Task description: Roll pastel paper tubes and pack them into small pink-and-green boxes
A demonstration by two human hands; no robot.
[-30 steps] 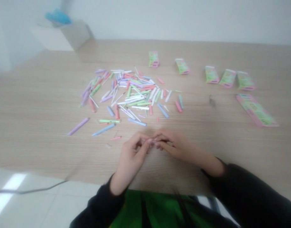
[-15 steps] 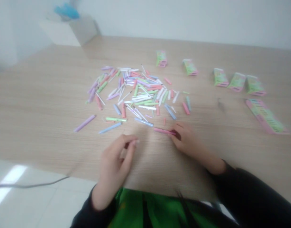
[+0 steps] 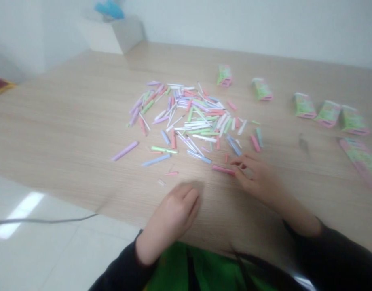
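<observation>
A pile of pastel sticks [image 3: 192, 117] in pink, green, blue, purple and white lies spread on the wooden table [image 3: 67, 133]. My right hand [image 3: 258, 178] rests on the table just below the pile, fingers curled, its fingertips touching the end of a pink stick [image 3: 222, 169] that lies flat. My left hand [image 3: 176, 212] sits near the table's front edge, fingers curled under and palm down; whether it holds anything is hidden. Small pink scraps [image 3: 171, 173] lie in front of it.
Several small green-and-pink boxes [image 3: 304, 106] stand in a row at the back right, and a longer flat pack [image 3: 362, 159] lies at the right edge. A white box with something blue [image 3: 113, 24] is at the far left corner. A grey cable [image 3: 43, 220] hangs over the floor.
My hands separated from a joined pinch. The right hand carried the pink stick forward and set it on the table. The left hand drew back toward the edge and curled. The view shifted left.
</observation>
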